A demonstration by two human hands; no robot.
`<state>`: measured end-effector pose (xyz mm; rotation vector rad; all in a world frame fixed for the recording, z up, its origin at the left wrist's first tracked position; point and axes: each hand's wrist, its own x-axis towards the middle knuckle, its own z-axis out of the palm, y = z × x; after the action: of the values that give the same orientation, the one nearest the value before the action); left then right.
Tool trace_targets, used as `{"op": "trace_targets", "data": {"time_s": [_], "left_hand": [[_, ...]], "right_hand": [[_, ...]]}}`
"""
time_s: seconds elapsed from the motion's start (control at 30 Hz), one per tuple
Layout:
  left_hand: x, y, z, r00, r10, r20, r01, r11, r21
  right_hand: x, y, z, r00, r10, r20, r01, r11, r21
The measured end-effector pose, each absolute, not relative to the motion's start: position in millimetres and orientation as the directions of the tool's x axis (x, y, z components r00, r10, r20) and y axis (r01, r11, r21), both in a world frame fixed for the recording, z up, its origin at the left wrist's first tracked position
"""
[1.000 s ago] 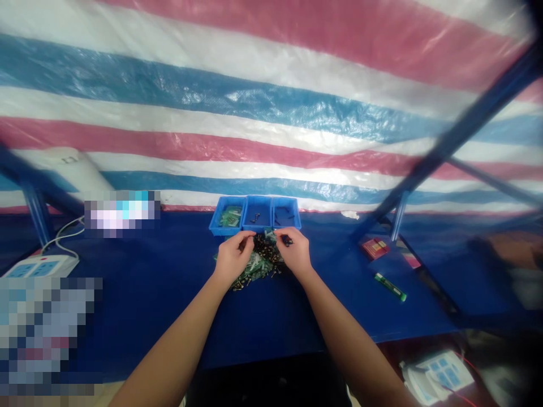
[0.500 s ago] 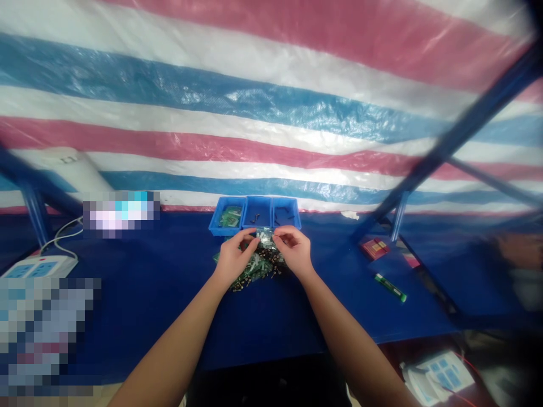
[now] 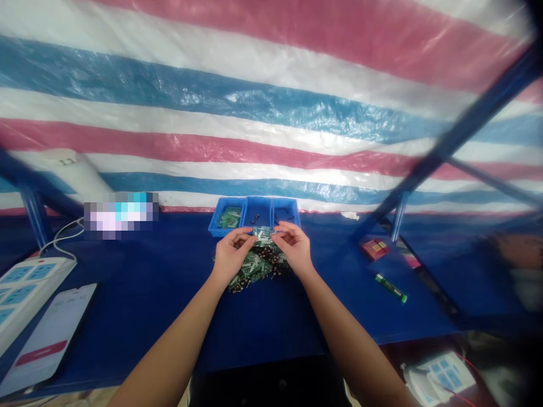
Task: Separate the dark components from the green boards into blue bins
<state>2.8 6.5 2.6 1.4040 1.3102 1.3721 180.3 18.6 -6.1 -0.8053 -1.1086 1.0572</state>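
Observation:
Between my hands is a small clear plastic bag (image 3: 263, 235) with pale and greenish contents too small to name. My left hand (image 3: 231, 254) pinches its left edge between thumb and fingers. The right edge is pinched by my right hand (image 3: 293, 249). Just below lies a heap of small filled plastic bags (image 3: 254, 268), showing green pieces and dark, brassy screw-like parts. Behind the hands stand three joined blue bins: the left bin (image 3: 215, 225) holds green pieces, the middle bin (image 3: 263, 209) a few small dark screw-like parts, the right bin (image 3: 292, 204) thin dark pieces.
A phone (image 3: 55, 333) and a white power strip (image 3: 38, 282) lie at the left of the blue table (image 3: 139, 305). On the right are a red box (image 3: 375, 249) and a green tube (image 3: 391, 288). Another power strip (image 3: 445, 376) sits lower right. Striped sheeting (image 3: 254, 124) hangs behind.
Both hands, with the bag between them, have shifted very slightly left. They keep pinching its edges. The bins and the heap look the same.

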Motion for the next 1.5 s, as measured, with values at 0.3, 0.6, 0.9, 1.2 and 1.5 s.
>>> {"op": "trace_targets", "data": {"time_s": [0.3,0.6,0.9,1.2,1.5], "left_hand": [[1.2,5.4,4.5,-0.090,0.976,0.198,0.179,-0.180,0.967],[1.9,6.3,-0.7,-0.093,0.982,0.164,0.205,-0.143,0.968],[0.3,8.1,-4.3,-0.098,0.979,0.180,0.228,-0.154,0.961],[1.3,7.4,-6.5,-0.094,0.978,0.188,0.211,-0.165,0.963],[1.8,6.9,-4.8,-0.091,0.978,0.188,0.209,-0.166,0.964]], "right_hand": [[177.8,16.9,-13.8,0.059,0.973,0.223,-0.151,0.229,-0.962],[176.5,14.8,-15.5,0.020,0.974,0.226,-0.129,0.227,-0.965],[178.6,13.6,-12.8,0.020,0.955,0.295,0.010,0.295,-0.956],[179.3,13.6,-12.4,0.032,0.957,0.289,0.033,0.288,-0.957],[178.6,11.8,-8.6,0.039,0.958,0.283,0.031,0.282,-0.959]]}}
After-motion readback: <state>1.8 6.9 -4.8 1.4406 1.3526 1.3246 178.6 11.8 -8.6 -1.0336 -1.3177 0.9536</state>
